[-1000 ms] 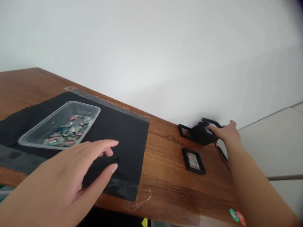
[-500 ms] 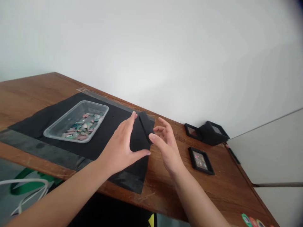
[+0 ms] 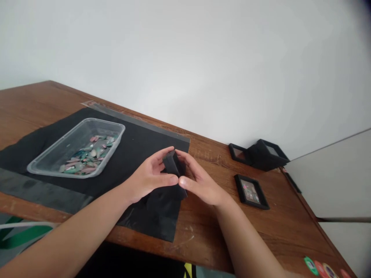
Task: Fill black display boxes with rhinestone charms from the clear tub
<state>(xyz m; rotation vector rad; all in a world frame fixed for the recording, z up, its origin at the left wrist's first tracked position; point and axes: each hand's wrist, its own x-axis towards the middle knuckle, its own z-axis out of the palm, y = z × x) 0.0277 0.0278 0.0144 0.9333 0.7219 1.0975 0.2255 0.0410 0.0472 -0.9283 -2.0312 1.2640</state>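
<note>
A small black frame [image 3: 172,163], tilted on edge over the mat, is gripped between my two hands. My left hand [image 3: 155,172] closes on its left side, with the thumb in front and the fingers behind. From the other side my right hand [image 3: 198,178] holds it the same way, and the thumb tips nearly meet at its near face. The frame's front and much of its outline are hidden. To the left, a clear plastic tub [image 3: 53,152] holds many flat pink, green and white pieces [image 3: 87,156].
A black mat [image 3: 136,143] with clear edge strips covers part of the wooden table [image 3: 208,235]. At right lie a framed picture [image 3: 251,192], another black frame [image 3: 240,153] and a stacked black box shape [image 3: 268,154]. Coloured round items [image 3: 320,268] sit at the lower right. A white wall stands behind.
My left hand, open before, has closed on the black frame. Both hands have come together around it, and it has turned and moved slightly nearer. The camera view has shifted a little.
</note>
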